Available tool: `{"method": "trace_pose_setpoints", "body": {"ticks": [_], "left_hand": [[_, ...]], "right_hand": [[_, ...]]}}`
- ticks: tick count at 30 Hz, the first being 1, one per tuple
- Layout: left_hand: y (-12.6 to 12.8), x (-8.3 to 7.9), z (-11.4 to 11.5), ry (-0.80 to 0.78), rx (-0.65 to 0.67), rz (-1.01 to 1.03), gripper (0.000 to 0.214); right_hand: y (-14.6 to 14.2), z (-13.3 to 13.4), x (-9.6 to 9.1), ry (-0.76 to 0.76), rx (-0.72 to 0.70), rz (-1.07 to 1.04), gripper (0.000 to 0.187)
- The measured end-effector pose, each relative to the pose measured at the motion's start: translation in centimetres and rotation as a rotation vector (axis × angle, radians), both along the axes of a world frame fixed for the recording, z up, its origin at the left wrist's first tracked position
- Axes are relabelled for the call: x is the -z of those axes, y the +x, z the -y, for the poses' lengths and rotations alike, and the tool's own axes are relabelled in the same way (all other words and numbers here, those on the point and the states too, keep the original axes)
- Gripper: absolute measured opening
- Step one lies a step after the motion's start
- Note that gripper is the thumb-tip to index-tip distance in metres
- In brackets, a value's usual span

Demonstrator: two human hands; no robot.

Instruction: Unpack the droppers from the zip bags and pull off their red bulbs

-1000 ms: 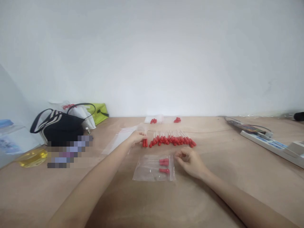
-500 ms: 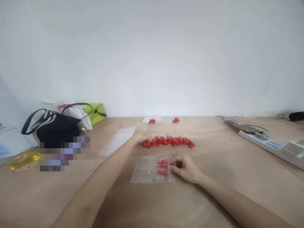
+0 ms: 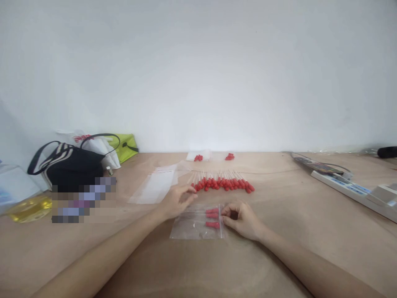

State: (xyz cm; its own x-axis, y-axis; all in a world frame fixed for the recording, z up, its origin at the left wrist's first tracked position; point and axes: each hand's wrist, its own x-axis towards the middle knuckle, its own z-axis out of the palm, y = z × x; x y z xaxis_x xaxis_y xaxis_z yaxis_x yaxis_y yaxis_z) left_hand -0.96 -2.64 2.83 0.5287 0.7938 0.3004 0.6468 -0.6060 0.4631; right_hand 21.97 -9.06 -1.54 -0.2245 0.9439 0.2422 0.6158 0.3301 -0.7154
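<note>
A clear zip bag [image 3: 189, 229] lies flat before me, with three red-tipped sticks [image 3: 212, 224] showing inside near its right edge. My right hand [image 3: 243, 219] pinches that edge between thumb and fingers. Above the bag's upper left corner is my left hand [image 3: 180, 200], its fingers curled and thumb close to them. What it holds, if anything, is hidden. Just beyond its fingertips begins a row of many red-tipped sticks [image 3: 225, 183], red ends toward me and pale shafts pointing away.
A stack of clear bags [image 3: 153, 186] lies left of the row. Two small red clusters [image 3: 198, 158] rest on bags by the wall. On the left are a black bag [image 3: 74, 169], a green bag [image 3: 125, 147] and a yellow-tinted container [image 3: 29, 209]; on the right, a power strip [image 3: 344, 186].
My left hand has drawn back from the left end of the row toward the bag. The leftmost red tip no longer shows there. My right hand stays on the bag's edge.
</note>
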Motion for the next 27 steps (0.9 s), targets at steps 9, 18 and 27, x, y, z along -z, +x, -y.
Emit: {"method": "trace_pose_setpoints", "body": {"ticks": [9,18,27], "left_hand": [[-0.4,1.6,4.0,-0.192,0.224,-0.180,0.046],[-0.6,1.3,4.2,-0.177,0.303,-0.259,0.049],[-0.6,1.3,4.0,-0.179,0.348,-0.254,0.049]], "right_hand": [[-0.1,0.1,-0.4,0.017,-0.051,0.083,0.030],[-0.7,-0.1,-0.7,0.020,-0.091,0.027,0.027],[-1.4,0.5,-1.2,-0.074,-0.221,-0.108,0.028]]}}
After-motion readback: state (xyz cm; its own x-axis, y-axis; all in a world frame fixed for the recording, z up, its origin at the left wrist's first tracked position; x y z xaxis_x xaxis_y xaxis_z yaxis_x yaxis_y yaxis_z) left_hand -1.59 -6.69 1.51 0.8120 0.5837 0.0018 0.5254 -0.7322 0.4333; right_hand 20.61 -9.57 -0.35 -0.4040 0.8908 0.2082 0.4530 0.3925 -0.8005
